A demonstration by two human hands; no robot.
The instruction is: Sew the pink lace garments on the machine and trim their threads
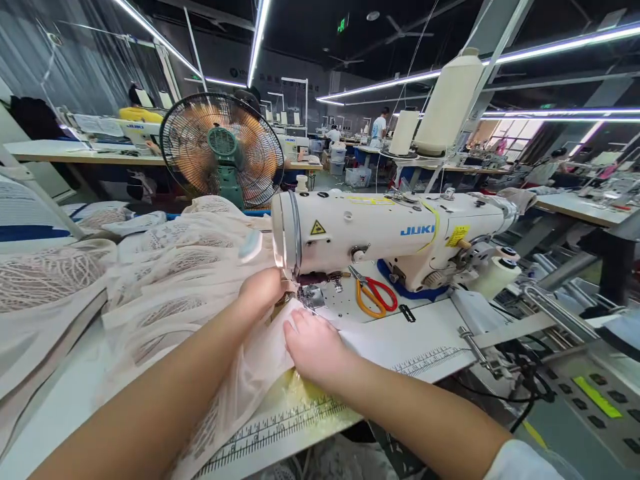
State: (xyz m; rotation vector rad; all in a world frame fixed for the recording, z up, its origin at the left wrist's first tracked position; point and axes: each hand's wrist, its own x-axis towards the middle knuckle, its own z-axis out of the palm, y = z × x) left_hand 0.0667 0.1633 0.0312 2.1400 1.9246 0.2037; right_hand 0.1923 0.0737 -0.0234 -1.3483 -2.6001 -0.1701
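Two hands on one pale, thin lace fabric (pixel 165 293), piled soft at nine o'clock of one white sewing machine (pixel 380 230). Left hand (pixel 263 290) curled, pressing fabric beside the needle. Right hand (pixel 313 347) flat, fingers narrow, on the fabric edge. One orange-handled scissors (pixel 376 297) at three o'clock. One round wire fan (pixel 223 150) at twelve. Two cream thread cones (pixel 447 100).

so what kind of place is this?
Most likely a garment factory sewing floor. A JUKI industrial sewing machine with thread cones above it, the left hand and right hand feeding pale fabric at the needle, and rows of similar workstations behind.
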